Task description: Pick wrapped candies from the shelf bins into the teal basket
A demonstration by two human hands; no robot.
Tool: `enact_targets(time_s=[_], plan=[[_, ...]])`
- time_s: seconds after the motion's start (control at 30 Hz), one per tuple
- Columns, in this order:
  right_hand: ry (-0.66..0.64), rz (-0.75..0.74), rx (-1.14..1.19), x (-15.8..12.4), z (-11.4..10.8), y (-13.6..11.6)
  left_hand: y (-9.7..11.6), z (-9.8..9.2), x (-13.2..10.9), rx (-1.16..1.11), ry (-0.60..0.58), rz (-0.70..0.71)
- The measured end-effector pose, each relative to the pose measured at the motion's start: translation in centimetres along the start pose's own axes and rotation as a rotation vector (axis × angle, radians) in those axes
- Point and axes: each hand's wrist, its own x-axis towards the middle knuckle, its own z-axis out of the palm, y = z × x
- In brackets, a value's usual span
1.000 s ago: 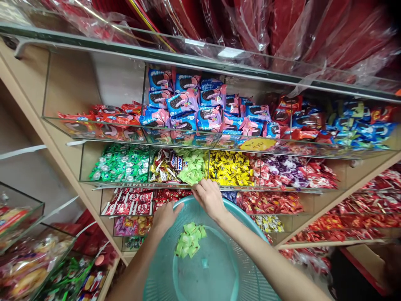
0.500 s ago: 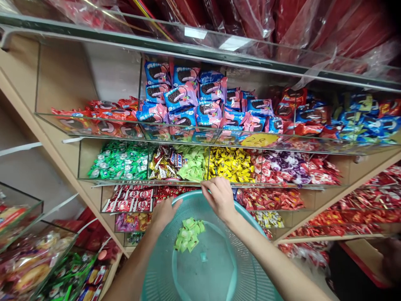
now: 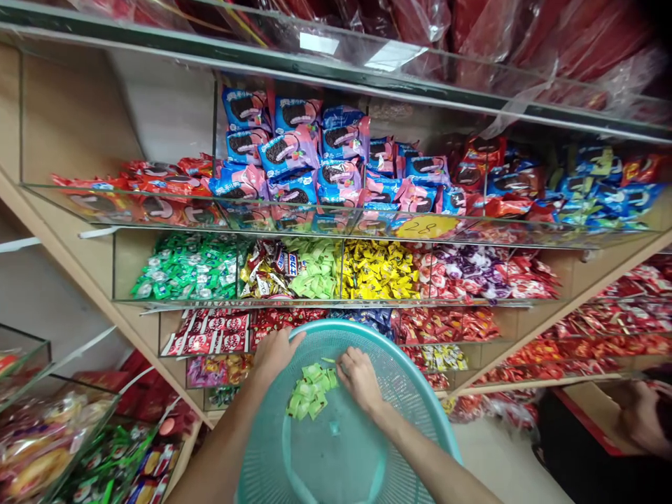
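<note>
A round teal plastic basket with perforated sides stands in front of me. My left hand is closed on its left rim, thumb over the edge. Inside lies a small heap of light-green wrapped candies, left of the basket's middle. My right hand is lowered into the basket, just right of that heap, fingers curled together. One light-green wrapped candy sticks out at its fingertips. More candies of this kind fill a shelf compartment beyond the basket.
Glass-fronted shelves hold green candies, yellow candies and purple ones. Packaged cookies are stacked above, behind a yellow price tag. Another person's hand is at the lower right, near a cardboard box.
My right hand has moved down from the shelf edge into the basket, with a light-green candy at its fingertips. My left hand stays on the rim. The view has shifted slightly.
</note>
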Motion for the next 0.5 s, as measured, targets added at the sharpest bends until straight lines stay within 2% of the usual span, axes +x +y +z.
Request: enact_targets(time_s=[0.5], plan=[[-0.037,0.036,-0.114,-1.1,1.3,-0.7,0.7,0.3,0.4,0.034,-0.007,0.052]])
